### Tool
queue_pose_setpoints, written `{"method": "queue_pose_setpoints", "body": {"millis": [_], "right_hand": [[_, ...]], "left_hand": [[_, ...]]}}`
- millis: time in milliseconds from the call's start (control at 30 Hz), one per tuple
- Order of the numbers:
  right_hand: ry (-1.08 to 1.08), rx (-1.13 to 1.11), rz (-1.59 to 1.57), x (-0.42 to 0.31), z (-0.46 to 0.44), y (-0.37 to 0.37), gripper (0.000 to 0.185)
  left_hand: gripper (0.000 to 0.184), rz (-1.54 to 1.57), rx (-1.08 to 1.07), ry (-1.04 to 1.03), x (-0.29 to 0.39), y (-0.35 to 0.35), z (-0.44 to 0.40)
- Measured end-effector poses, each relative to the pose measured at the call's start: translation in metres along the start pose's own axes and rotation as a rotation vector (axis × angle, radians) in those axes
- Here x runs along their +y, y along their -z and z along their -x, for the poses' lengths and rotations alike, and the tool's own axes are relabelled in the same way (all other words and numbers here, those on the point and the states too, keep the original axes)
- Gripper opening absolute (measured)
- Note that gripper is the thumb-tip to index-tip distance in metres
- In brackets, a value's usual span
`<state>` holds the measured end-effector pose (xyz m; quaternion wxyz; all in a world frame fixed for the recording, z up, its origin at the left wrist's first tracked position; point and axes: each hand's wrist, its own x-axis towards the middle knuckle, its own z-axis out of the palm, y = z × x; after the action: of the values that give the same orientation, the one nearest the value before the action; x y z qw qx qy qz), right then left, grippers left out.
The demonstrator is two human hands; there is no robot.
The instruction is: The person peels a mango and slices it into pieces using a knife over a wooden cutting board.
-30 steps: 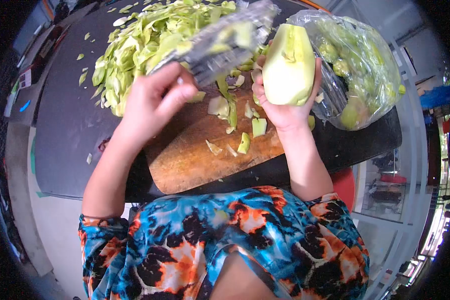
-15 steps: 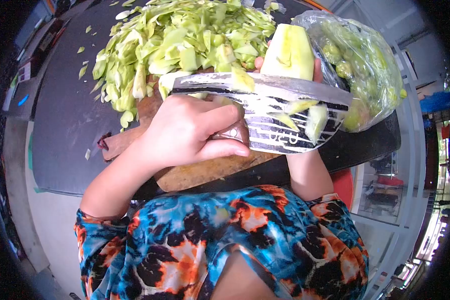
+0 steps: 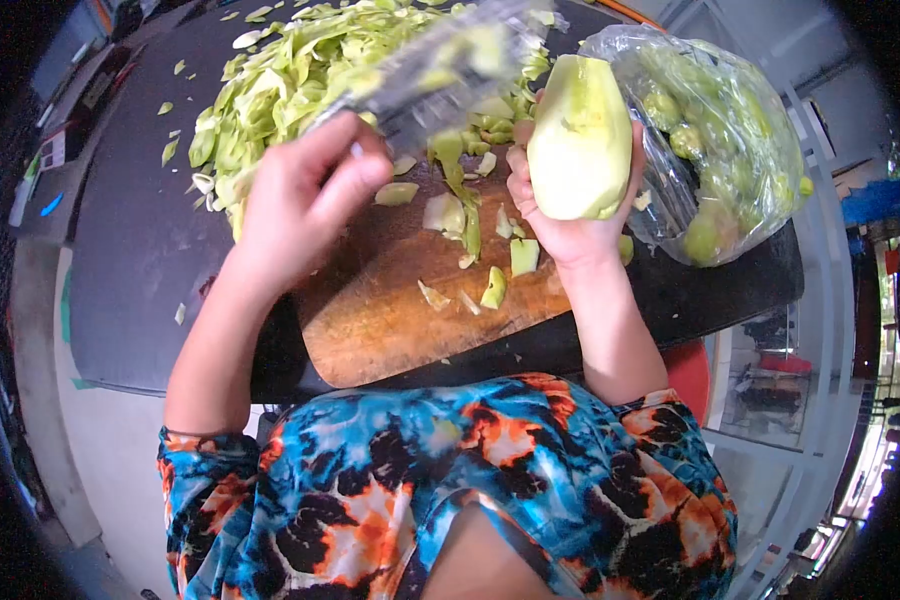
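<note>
My left hand (image 3: 315, 185) is closed on the handle of a broad-bladed knife (image 3: 450, 75). The blade is raised over the green pile and smeared by motion, with pale bits clinging to it. In my right hand (image 3: 580, 235) sits a large, pale green peeled fruit (image 3: 580, 140), held upright from beneath with fingers around its sides. Its exact kind is not clear. Below both hands lies a wooden cutting board (image 3: 400, 330), scattered with slices and scraps (image 3: 494, 288).
A big heap of green peelings and slices (image 3: 270, 110) covers the far part of the dark table (image 3: 120, 290). At the right, a clear plastic bag (image 3: 740, 140) of green produce stands close beside my right hand. A red seat (image 3: 687, 375) shows below the table edge.
The knife has swung up and left, away from the fruit, uncovering the board and its scraps. The fruit now shows whole in my right hand.
</note>
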<state>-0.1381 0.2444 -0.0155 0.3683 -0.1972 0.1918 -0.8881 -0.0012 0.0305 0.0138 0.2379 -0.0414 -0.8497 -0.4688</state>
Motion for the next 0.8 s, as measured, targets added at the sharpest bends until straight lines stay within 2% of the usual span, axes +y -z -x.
{"method": "queue_pose_setpoints", "body": {"millis": [67, 133, 200, 267, 367, 400, 467, 500, 533, 600, 667, 700, 733, 767, 800], "right_hand": [[-0.002, -0.011, -0.083, 0.0, 0.001, 0.001, 0.068], [-0.017, -0.047, -0.191, 0.002, 0.005, 0.001, 0.066], [-0.101, -0.136, -0.224, 0.002, 0.009, -0.005, 0.067], [-0.111, -0.12, -0.117, -0.001, 0.01, -0.003, 0.067], [-0.108, -0.127, -0.274, 0.007, 0.011, -0.013, 0.066], [-0.096, -0.044, -0.202, 0.006, 0.01, 0.007, 0.063], [0.109, 0.063, 0.045, 0.019, 0.007, 0.022, 0.058], [0.118, 0.076, 0.024, 0.021, 0.005, 0.012, 0.054], [0.099, 0.033, 0.02, 0.021, 0.006, 0.012, 0.052], [0.09, 0.139, 0.008, 0.024, 0.006, 0.0, 0.06], [0.036, 0.015, 0.013, 0.017, 0.009, -0.006, 0.068], [0.006, -0.05, 0.015, 0.014, 0.01, -0.007, 0.072], [0.007, -0.124, 0.055, 0.015, 0.009, -0.007, 0.075], [0.008, -0.201, 0.096, 0.015, 0.008, -0.006, 0.077], [0.011, -0.277, 0.134, 0.015, 0.006, -0.005, 0.08]], "left_hand": [[0.029, -0.133, -0.178, -0.134, 0.016, 0.0, 0.004], [0.049, -0.095, -0.285, -0.229, 0.017, -0.013, 0.008], [0.044, -0.144, -0.347, -0.321, 0.025, -0.018, 0.008], [0.043, -0.18, -0.352, -0.358, 0.029, -0.02, 0.008], [0.043, -0.151, -0.332, -0.314, 0.025, -0.023, 0.01], [0.043, -0.124, -0.31, -0.273, 0.024, -0.023, 0.01], [0.044, -0.07, -0.266, -0.191, 0.021, -0.022, 0.011], [0.033, -0.106, -0.248, -0.187, 0.028, -0.018, 0.008], [0.033, -0.147, -0.241, -0.205, 0.029, -0.017, 0.007], [0.034, -0.229, -0.228, -0.239, 0.029, -0.015, 0.006], [0.036, -0.297, -0.187, -0.211, 0.014, -0.015, 0.005], [0.034, -0.344, -0.171, -0.076, 0.013, -0.01, 0.002], [0.032, -0.149, -0.031, 0.125, 0.0, -0.011, -0.002], [0.034, -0.142, 0.09, 0.32, -0.02, -0.006, -0.009], [0.038, -0.204, 0.123, 0.323, -0.034, 0.007, -0.013]]}}
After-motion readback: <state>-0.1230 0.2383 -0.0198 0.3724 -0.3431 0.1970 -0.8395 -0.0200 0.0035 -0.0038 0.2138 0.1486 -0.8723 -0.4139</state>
